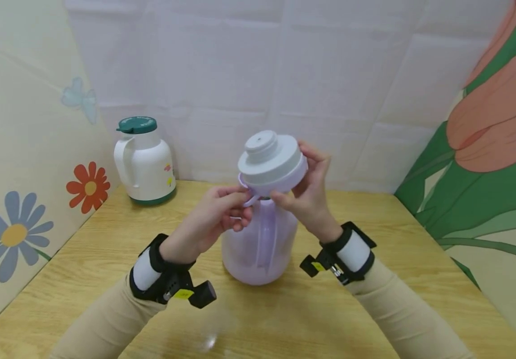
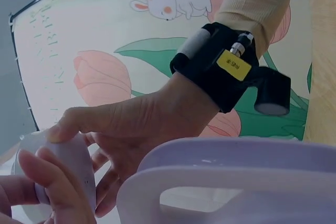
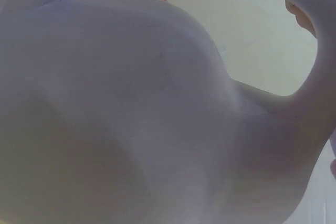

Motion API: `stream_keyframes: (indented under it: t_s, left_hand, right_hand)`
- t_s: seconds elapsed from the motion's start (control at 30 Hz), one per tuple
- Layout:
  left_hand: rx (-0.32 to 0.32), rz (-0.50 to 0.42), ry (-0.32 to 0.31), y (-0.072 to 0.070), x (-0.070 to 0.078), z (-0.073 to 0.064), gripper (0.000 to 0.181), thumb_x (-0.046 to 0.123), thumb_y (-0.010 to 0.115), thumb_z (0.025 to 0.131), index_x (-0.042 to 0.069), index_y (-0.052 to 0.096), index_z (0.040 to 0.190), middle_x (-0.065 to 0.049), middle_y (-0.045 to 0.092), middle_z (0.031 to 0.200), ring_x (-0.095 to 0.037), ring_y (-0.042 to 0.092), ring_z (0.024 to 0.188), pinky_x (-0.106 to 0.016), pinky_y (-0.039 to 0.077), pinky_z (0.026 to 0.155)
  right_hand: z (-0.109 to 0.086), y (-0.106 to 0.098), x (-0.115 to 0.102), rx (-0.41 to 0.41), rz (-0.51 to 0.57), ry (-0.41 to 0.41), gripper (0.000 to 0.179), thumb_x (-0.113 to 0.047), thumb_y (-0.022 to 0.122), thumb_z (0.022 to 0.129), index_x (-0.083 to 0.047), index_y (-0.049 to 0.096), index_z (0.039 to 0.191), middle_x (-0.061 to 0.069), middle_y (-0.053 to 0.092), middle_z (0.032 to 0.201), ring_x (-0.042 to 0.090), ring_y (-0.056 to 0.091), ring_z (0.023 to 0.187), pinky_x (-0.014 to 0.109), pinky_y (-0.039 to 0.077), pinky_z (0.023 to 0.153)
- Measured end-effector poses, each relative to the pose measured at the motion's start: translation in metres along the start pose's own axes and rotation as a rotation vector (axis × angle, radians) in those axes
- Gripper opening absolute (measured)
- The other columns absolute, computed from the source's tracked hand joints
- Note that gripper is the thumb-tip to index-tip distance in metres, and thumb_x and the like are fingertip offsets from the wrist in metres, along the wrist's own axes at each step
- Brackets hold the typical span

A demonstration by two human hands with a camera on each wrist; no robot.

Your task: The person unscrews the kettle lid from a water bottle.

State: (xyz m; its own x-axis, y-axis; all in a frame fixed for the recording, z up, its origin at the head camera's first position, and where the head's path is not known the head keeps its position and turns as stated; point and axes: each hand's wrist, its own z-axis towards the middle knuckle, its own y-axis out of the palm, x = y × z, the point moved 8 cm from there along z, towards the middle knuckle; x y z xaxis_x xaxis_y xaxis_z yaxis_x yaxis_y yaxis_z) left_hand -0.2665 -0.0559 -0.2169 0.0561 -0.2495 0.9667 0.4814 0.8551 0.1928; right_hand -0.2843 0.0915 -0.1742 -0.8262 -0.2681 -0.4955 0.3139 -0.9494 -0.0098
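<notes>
A lilac lid with a grey stopper (image 1: 269,157) is held tilted above the mouth of a lilac thermos jug (image 1: 278,244), stopper side up. My right hand (image 1: 309,192) grips the lid's rim, thumb at the near side and fingers behind. At the lid's left, my left hand (image 1: 219,214) pinches a small lilac loop. The left wrist view shows the lid (image 2: 79,169) between both hands, beside the jug's handle (image 2: 236,177). In the right wrist view the jug's body (image 3: 131,103) fills most of the picture and hides the lid.
A white thermos jug (image 1: 145,164) with a green lid stands at the back left of the wooden table (image 1: 352,309). Behind hangs a white cloth (image 1: 222,75). Flower-printed panels (image 1: 487,199) rise on both sides.
</notes>
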Motion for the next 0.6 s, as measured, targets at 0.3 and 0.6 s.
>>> stream_keyframes:
  t_s: [0.3,0.6]
  left_hand:
    - [0.133,-0.045,0.041,-0.02,0.011,-0.006,0.02,0.004,0.047,0.104,0.004,0.065,0.093,0.001,0.062,0.069,-0.007,0.057,0.063,-0.015,0.045,0.057]
    - [0.287,0.033,0.117,-0.063,0.029,-0.011,0.016,0.009,0.049,0.106,0.005,0.062,0.099,0.002,0.062,0.074,-0.007,0.057,0.066,-0.015,0.046,0.059]
  right_hand:
    - [0.001,0.011,0.001,-0.092,-0.155,0.072,0.113,-0.058,0.082,0.076,-0.003,0.01,0.143,0.022,0.02,0.156,0.026,0.036,0.138,0.04,0.031,0.119]
    - [-0.005,-0.015,-0.01,0.038,-0.187,0.066,0.102,-0.055,0.079,0.082,-0.007,0.013,0.143,0.014,0.019,0.153,0.029,0.036,0.132,0.031,0.034,0.112]
